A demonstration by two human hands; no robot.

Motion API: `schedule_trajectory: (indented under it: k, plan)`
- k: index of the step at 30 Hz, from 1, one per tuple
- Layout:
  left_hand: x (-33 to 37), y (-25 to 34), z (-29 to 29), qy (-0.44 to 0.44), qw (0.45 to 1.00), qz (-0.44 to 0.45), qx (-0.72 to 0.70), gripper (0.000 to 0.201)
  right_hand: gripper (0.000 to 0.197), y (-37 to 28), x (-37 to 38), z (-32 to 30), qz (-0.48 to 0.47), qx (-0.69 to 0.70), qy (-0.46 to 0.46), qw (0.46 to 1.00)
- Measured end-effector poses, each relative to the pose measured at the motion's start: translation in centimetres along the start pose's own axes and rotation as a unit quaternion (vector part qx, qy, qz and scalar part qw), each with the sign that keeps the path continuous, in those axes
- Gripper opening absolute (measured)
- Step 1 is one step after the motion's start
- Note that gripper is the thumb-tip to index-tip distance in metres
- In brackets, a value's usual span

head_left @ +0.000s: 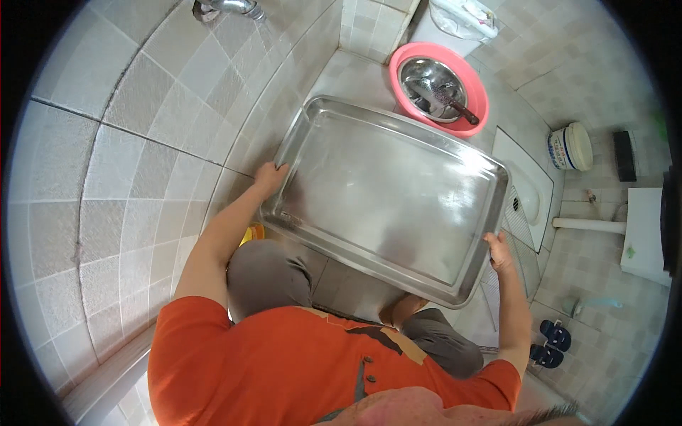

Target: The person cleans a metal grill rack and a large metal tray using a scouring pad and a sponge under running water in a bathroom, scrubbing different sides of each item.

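A large rectangular metal tray (383, 199) with a raised rim is held between my two hands, tilted a little with its left end farther up. My left hand (271, 178) grips the rim on the left short side, its fingers curled around the edge. On the opposite short side, my right hand (500, 251) is closed on the rim near the lower right corner. The tray's inside looks wet and shiny, with nothing lying in it. Its underside is hidden, as are the fingers beneath the rim.
Beyond the tray stands a pink basin (481, 96) holding a steel bowl (419, 69) and a dark-handled utensil (462, 110). A squat toilet (534, 186) lies to the right, near a white bucket (570, 147) and dark slippers (550, 344). A metal tap (238, 7) juts from the left tiled wall.
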State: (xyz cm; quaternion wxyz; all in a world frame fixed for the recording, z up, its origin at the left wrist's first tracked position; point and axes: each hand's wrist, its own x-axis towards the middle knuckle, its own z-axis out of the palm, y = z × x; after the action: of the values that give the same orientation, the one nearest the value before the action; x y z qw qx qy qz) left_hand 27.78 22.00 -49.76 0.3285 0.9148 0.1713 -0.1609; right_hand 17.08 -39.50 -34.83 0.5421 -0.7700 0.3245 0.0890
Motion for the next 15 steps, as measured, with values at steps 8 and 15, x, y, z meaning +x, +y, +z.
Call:
schedule_trajectory:
  k: [8, 15]
  plan:
    - [-0.8, -0.1, -0.4, -0.055, 0.988, 0.023, 0.140, 0.048, 0.033, 6.6, 7.5, 2.2, -0.002, -0.184, -0.104, 0.977]
    - [-1.5, 1.5, -0.9, -0.088, 0.978, 0.069, 0.178, 0.046, 0.038, 8.8, 11.5, 2.7, -0.131, -0.582, -0.132, 0.792]
